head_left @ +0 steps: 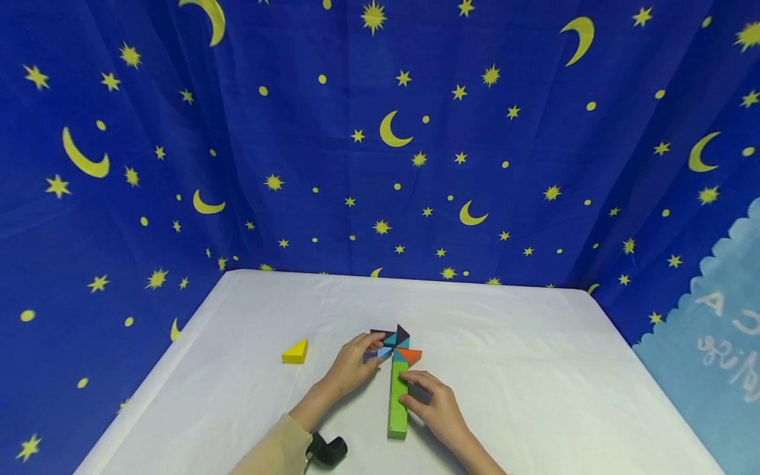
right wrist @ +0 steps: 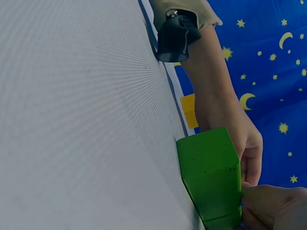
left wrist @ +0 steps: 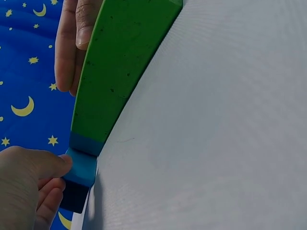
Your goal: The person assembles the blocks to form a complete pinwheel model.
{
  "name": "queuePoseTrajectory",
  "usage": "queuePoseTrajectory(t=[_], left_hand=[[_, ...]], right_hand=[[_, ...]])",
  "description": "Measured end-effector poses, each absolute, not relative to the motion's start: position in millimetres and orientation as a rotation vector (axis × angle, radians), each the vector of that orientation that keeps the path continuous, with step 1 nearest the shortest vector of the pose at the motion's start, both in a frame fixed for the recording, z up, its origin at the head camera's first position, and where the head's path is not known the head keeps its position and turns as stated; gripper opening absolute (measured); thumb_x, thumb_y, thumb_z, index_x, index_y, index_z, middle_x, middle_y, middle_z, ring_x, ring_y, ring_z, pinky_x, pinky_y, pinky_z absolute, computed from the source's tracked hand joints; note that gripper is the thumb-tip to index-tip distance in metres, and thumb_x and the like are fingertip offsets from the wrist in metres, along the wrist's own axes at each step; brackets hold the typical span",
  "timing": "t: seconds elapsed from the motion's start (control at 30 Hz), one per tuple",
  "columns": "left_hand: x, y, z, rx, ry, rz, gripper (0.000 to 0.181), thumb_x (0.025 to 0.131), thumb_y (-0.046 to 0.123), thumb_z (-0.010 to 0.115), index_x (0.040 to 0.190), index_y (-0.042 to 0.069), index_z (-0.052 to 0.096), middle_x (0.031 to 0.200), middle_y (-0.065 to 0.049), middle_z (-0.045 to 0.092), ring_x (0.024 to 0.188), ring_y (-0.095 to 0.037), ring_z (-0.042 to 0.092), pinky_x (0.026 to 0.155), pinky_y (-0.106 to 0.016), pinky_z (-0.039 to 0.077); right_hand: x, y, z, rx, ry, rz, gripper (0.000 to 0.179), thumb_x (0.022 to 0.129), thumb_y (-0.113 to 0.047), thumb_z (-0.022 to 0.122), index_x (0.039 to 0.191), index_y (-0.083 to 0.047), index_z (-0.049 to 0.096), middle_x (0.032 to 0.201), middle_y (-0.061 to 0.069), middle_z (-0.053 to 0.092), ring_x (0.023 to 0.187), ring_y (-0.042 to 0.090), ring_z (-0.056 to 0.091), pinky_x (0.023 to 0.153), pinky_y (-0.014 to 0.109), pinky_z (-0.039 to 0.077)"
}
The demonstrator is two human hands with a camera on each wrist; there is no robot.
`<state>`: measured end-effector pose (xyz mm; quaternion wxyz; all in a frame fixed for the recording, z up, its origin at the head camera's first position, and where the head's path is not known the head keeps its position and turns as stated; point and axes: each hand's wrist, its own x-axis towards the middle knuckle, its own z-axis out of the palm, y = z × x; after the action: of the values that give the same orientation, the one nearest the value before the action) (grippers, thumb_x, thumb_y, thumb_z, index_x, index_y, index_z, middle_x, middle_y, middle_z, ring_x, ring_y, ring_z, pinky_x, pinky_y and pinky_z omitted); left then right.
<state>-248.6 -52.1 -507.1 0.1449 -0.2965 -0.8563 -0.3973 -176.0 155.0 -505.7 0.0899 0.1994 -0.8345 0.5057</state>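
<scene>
A pinwheel shape of triangular blocks lies on the table: dark purple [head_left: 402, 332], light blue [head_left: 384, 353], teal and orange [head_left: 411, 356]. A long green bar [head_left: 398, 409] runs from it toward the person. My left hand [head_left: 350, 363] holds the pinwheel's left side, thumb by the light blue block and fingertips at the dark purple and teal one. In the left wrist view, that thumb lies against a blue block face [left wrist: 80, 165]. My right hand [head_left: 438, 408] touches the right side of the green bar with thumb and fingertips, fingers not wrapped round it.
A yellow triangular block [head_left: 295, 352] sits apart on the left of the white table [head_left: 534, 396]. A black device [head_left: 328, 450] is at the left wrist, near the front. Blue curtains [head_left: 332, 152] with moons and stars enclose the back and sides.
</scene>
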Motion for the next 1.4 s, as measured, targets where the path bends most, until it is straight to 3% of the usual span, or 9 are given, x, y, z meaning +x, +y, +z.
queuePoseTrajectory(t=[0.43, 0.9, 1.17, 1.4], left_hand=[[-249.0, -55.6, -505.9, -0.877, -2.510, -1.114, 0.046, 0.081, 0.007, 0.072, 0.124, 0.001, 0.057, 0.099, -0.003, 0.063, 0.093, -0.018, 0.061, 0.083, -0.033, 0.052], [-221.9, -72.5, -499.7, -0.977, -2.532, -1.052, 0.049, 0.082, 0.013, 0.073, 0.126, 0.000, 0.055, 0.101, -0.004, 0.062, 0.093, -0.016, 0.061, 0.083, -0.032, 0.052], [-265.5, -72.5, -481.9, -0.814, -2.290, -1.298, 0.048, 0.084, 0.018, 0.072, 0.127, 0.004, 0.056, 0.115, -0.009, 0.062, 0.104, -0.022, 0.060, 0.090, -0.034, 0.049], [-293.8, -69.3, -495.4, -0.883, -2.576, -1.335, 0.054, 0.084, 0.017, 0.072, 0.132, 0.001, 0.052, 0.121, -0.012, 0.061, 0.111, -0.028, 0.057, 0.094, -0.040, 0.046]], right_hand=[[-175.0, 155.1, -505.3, 0.570, -2.529, 1.506, 0.037, 0.081, -0.025, 0.075, 0.115, -0.013, 0.067, 0.115, -0.003, 0.064, 0.108, 0.021, 0.059, 0.094, 0.036, 0.046], [-174.9, 153.6, -504.9, 0.546, -2.549, 1.467, 0.036, 0.080, -0.022, 0.076, 0.114, -0.013, 0.067, 0.113, -0.004, 0.065, 0.106, 0.020, 0.060, 0.093, 0.037, 0.047], [-176.2, 157.3, -505.8, 0.556, -2.533, 1.498, 0.037, 0.081, -0.024, 0.075, 0.115, -0.012, 0.067, 0.114, -0.004, 0.064, 0.108, 0.020, 0.059, 0.094, 0.036, 0.047], [-176.3, 157.6, -507.2, 0.578, -2.546, 1.494, 0.038, 0.081, -0.025, 0.075, 0.116, -0.013, 0.066, 0.115, -0.006, 0.063, 0.109, 0.017, 0.058, 0.094, 0.035, 0.046]])
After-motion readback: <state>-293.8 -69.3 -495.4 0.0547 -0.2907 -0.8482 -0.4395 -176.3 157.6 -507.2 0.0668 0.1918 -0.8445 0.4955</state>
